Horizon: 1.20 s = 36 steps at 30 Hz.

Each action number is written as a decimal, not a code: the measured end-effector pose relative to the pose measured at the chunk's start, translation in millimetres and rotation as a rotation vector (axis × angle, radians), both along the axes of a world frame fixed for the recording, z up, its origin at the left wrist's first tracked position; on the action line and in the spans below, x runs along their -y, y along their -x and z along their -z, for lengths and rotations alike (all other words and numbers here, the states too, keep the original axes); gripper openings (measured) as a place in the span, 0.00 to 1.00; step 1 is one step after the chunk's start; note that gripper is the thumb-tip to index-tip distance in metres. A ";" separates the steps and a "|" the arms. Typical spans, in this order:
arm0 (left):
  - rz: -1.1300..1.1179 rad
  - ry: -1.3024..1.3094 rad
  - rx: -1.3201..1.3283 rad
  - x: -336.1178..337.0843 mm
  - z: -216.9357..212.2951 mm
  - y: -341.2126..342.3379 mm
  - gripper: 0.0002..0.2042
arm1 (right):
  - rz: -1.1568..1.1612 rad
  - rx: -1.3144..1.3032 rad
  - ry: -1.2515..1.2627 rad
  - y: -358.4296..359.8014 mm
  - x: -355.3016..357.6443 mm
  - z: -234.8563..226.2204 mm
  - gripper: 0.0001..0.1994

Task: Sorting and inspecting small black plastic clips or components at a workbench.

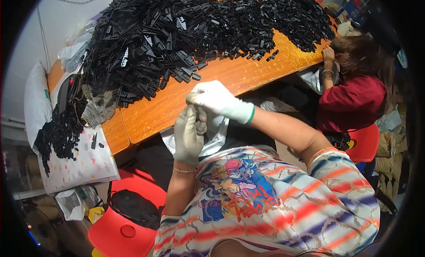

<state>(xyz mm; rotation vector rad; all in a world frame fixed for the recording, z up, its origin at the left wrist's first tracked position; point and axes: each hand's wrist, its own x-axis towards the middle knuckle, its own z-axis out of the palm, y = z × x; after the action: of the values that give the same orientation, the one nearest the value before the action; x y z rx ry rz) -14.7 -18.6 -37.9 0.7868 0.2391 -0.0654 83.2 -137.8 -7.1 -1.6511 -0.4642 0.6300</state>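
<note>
Both of my hands wear pale work gloves and meet just off the near edge of the wooden table [230,75]. My right hand [214,97] is closed, its fingertips pinched together above my left. Below it my left hand [188,135] points upward with curled fingers, its tips touching the right hand's. A small dark bit seems to show between the fingertips, too small and covered to name. A large heap of black plastic pieces [155,44] lies on the table beyond my hands. White plastic bag material [217,135] shows under my hands.
Smaller black pieces [66,128] and a grey knitted glove [98,107] lie at left, beside a white sack [37,97]. A red chair [128,230] stands lower left. At right, a person in a dark red top [354,100] rests a hand at the table edge.
</note>
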 end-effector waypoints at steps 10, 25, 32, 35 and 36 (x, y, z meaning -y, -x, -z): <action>-0.114 -0.742 -0.248 -33.3 42.1 42.1 0.11 | -0.074 0.343 0.347 -27.8 12.2 -3.4 0.15; -0.129 -1.930 0.176 -15.0 -12.1 -73.1 0.18 | 0.081 1.099 0.568 -115.2 5.2 28.0 0.06; -0.045 -1.999 0.107 -5.2 -19.3 -98.9 0.09 | 0.162 0.945 0.456 -94.5 29.3 41.9 0.04; -0.066 -1.998 0.139 -11.2 -12.4 -84.6 0.07 | 0.161 0.768 0.468 -87.0 37.5 31.9 0.05; -0.066 -1.978 0.190 -13.6 -10.9 -80.9 0.06 | 0.182 0.676 0.439 -86.0 40.4 30.0 0.05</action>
<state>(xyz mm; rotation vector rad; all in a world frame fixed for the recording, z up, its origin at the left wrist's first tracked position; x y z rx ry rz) 66.1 -5.0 -27.0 2.7304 0.0758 0.3809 169.2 -178.2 -37.2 -2.2966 -0.6776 0.0097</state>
